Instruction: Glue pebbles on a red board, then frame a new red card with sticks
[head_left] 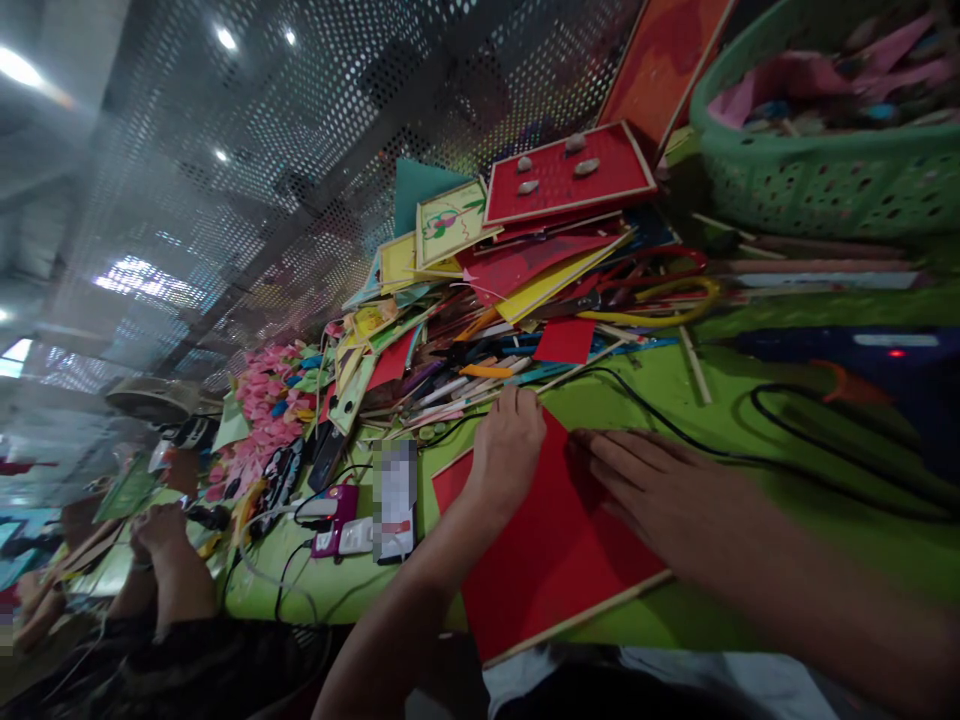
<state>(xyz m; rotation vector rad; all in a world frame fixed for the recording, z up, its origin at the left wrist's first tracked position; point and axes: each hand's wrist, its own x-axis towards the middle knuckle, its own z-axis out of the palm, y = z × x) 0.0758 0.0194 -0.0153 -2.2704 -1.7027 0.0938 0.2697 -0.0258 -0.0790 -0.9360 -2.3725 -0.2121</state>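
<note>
A red card lies on the green table, with thin pale wooden strips along its near edge and its upper left edge. My left hand is closed at the card's far edge, its fingers curled down; what they pinch, if anything, is hidden. Flat over the right side of the card rests my right hand, fingers stretched out and pointing left. Beyond the hands lie a small red paper piece and an orange marker.
A blue glue gun with its black cable lies at the right, near a green basket. Framed cards and scissors are piled behind. Left are a phone, a purple power strip and another person's hands.
</note>
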